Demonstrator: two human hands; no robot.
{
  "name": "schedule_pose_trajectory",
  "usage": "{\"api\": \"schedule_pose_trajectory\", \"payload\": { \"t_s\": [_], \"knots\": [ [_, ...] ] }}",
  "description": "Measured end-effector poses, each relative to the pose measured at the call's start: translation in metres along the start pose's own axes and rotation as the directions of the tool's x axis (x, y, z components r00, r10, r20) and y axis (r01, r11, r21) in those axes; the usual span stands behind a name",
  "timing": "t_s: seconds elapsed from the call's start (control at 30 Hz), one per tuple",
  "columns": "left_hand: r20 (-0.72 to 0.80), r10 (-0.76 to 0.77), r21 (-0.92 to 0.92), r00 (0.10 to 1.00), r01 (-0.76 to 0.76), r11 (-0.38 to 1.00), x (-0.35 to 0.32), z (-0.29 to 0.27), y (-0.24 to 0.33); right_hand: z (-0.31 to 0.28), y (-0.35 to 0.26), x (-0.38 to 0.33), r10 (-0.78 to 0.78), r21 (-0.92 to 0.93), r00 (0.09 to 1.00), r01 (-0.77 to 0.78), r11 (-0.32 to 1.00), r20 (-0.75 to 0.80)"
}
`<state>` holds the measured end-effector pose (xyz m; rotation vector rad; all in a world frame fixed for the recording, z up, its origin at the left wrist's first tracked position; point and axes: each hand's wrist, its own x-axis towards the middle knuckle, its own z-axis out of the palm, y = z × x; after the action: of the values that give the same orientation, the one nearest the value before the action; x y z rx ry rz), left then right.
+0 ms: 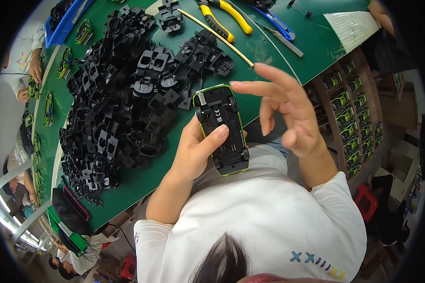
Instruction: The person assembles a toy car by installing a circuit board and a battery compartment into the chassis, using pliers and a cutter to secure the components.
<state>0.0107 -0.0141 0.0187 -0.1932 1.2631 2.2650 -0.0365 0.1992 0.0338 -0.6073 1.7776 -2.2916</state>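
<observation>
My left hand [193,151] is closed around a toy car [227,153] with a lime-green body, turned underside up. Its black base and wheels face me, and the thumb presses on the middle of the base. My right hand [290,106] is raised beside the car with its fingers spread. One of its fingertips is at the car's far right corner; whether it touches cannot be made out. A large heap of black plastic car bases [113,94] lies on the green table [288,7] to the left of the car.
Beyond the heap lie a thin wooden stick [215,34], yellow-and-black pliers [238,18] and a blue utility knife [276,22]. A brown tray [334,133] of green cars stands at right. More green cars [48,109] line the left, near a co-worker's hand [35,68] and a blue bin [56,37].
</observation>
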Motion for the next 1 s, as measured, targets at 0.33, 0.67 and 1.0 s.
{"api": "schedule_pose_trajectory", "payload": {
  "t_s": [0.33, 0.67, 1.0],
  "knots": [
    [-0.022, 0.06, 0.028, 0.998, -0.059, 0.998, 0.001, 0.002, -0.005, 0.005, 0.005, -0.009, -0.048, -0.058, 0.997, 0.045, 0.997, -0.054],
    [-0.196, 0.246, 0.111, 0.949, -0.228, 0.967, 0.01, 0.017, -0.02, 0.025, -0.014, -0.003, -0.194, -0.687, 0.969, 0.036, 0.726, -0.153],
    [-0.082, 0.384, 0.294, 0.92, -0.345, 0.891, 0.002, 0.021, -0.009, 0.03, -0.015, 0.016, -0.322, -0.713, 0.94, 0.304, 0.632, 0.115]
  ]
}}
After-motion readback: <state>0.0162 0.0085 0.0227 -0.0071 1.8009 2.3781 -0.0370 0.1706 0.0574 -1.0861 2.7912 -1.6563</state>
